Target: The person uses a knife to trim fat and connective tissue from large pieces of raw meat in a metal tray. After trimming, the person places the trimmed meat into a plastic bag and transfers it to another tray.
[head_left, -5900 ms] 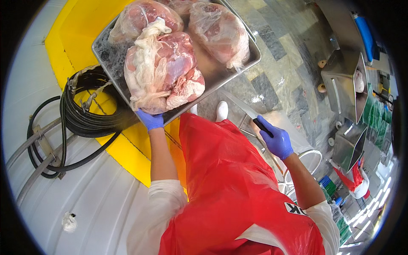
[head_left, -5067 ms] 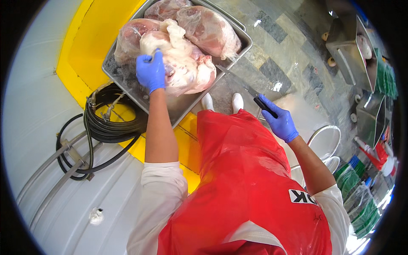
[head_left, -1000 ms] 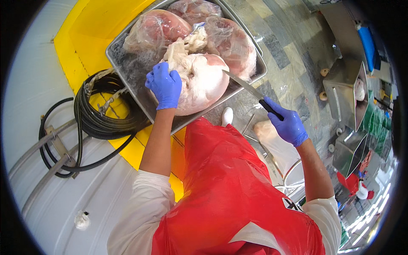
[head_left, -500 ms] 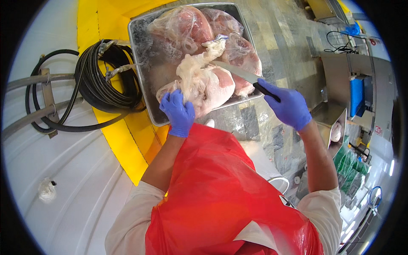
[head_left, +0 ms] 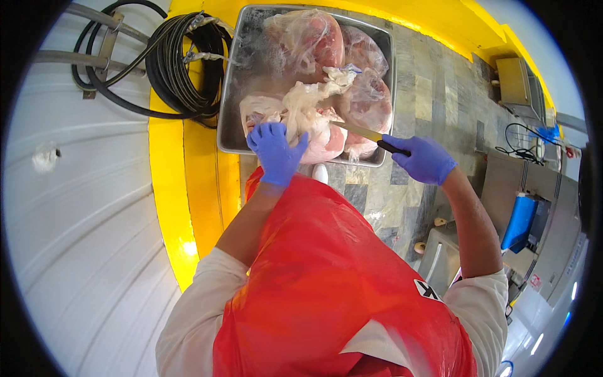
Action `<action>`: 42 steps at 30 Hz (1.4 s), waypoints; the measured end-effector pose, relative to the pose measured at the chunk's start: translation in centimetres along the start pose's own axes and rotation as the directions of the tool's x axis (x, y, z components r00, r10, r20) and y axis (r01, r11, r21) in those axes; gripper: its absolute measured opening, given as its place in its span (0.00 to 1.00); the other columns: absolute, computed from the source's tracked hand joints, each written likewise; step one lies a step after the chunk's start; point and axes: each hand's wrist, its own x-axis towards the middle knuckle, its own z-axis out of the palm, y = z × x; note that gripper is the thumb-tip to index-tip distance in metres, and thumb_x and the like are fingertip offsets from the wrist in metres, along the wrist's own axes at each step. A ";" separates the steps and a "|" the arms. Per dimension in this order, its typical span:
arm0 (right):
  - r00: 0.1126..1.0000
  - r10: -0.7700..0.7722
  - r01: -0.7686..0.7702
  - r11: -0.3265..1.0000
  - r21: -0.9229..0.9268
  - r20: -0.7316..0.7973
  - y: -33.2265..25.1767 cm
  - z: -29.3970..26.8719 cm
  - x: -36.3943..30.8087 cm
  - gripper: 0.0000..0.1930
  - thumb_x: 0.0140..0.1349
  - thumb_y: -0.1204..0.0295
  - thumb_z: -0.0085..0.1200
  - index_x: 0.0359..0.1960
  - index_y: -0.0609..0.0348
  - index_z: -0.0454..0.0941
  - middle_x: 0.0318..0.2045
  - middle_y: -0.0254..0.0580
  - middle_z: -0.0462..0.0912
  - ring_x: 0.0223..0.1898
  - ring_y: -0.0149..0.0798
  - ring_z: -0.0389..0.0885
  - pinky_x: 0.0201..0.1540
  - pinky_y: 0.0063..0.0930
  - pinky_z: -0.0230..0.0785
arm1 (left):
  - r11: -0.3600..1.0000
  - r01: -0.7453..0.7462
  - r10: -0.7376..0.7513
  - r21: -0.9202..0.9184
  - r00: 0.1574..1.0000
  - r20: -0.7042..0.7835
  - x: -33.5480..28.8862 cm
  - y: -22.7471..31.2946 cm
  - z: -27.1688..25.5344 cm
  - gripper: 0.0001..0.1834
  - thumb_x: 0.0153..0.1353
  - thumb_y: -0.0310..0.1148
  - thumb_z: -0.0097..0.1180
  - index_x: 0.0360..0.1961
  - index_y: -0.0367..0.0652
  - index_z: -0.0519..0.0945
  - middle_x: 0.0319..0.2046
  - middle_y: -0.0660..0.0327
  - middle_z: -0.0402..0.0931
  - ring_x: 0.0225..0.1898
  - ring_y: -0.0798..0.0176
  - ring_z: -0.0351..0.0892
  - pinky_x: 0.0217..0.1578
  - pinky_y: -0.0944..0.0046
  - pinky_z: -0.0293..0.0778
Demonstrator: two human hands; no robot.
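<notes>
A knife is held in my right hand (head_left: 427, 161), fingers wrapped round its black handle (head_left: 394, 148). Its blade (head_left: 359, 131) points left, the tip at the right side of the nearest piece of meat (head_left: 326, 147). Loose, bunched plastic wrap (head_left: 301, 100) lies over that pale pink piece. My left hand (head_left: 275, 154) bends its fingers into the wrap at the near left of the meat, thumb apart; the fingertips are partly hidden. Both hands wear blue gloves. The meat sits in a metal tray (head_left: 221, 129) with several other large wrapped pieces (head_left: 366, 103).
A coiled black hose (head_left: 182, 69) hangs left of the tray beside a metal rail (head_left: 88, 60) on the white wall. A yellow ledge (head_left: 169, 188) runs below it. To the right are a tiled floor (head_left: 433, 107) and metal equipment with a blue panel (head_left: 519, 223).
The view has shifted, so the tray appears higher and farther right. The knife has come nearer along the meat, its tip now at the meat's right side. My left hand stays on the wrap.
</notes>
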 end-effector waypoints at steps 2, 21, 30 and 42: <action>0.998 -0.056 0.056 0.998 0.015 -0.013 1.6 0.7 -0.3 0.20 0.68 0.61 0.55 0.62 0.35 0.80 0.36 0.54 0.86 0.38 0.59 0.85 0.44 0.47 0.77 | 0.995 0.080 -0.076 0.051 0.994 -0.082 0.6 0.0 1.8 0.21 0.56 0.48 0.67 0.43 0.46 0.79 0.53 0.48 0.73 0.57 0.39 0.68 0.58 0.38 0.60; 0.999 -0.021 0.024 0.998 -0.053 0.049 0.7 14.4 2.0 0.26 0.70 0.56 0.50 0.70 0.27 0.68 0.36 0.53 0.87 0.37 0.60 0.85 0.42 0.53 0.77 | 0.873 0.250 -0.268 -0.420 0.963 0.017 0.6 -18.2 13.0 0.26 0.59 0.24 0.61 0.60 0.42 0.77 0.58 0.42 0.76 0.60 0.37 0.76 0.61 0.47 0.72; 0.988 0.153 -0.149 0.977 0.152 -0.018 3.7 17.2 -1.1 0.25 0.69 0.57 0.54 0.69 0.24 0.71 0.35 0.55 0.86 0.36 0.60 0.85 0.41 0.51 0.77 | 0.660 0.431 -0.536 -0.615 0.844 0.017 2.5 -21.3 13.9 0.09 0.66 0.32 0.56 0.40 0.36 0.77 0.33 0.54 0.77 0.33 0.60 0.74 0.41 0.59 0.74; 0.979 0.201 -0.178 0.920 0.348 -0.031 3.9 20.2 -3.7 0.26 0.70 0.58 0.55 0.70 0.27 0.70 0.35 0.55 0.87 0.36 0.60 0.85 0.39 0.51 0.78 | 0.342 0.650 -0.558 -0.678 0.721 0.410 8.0 -15.9 11.2 0.15 0.70 0.30 0.48 0.50 0.32 0.81 0.42 0.57 0.83 0.39 0.60 0.80 0.44 0.60 0.77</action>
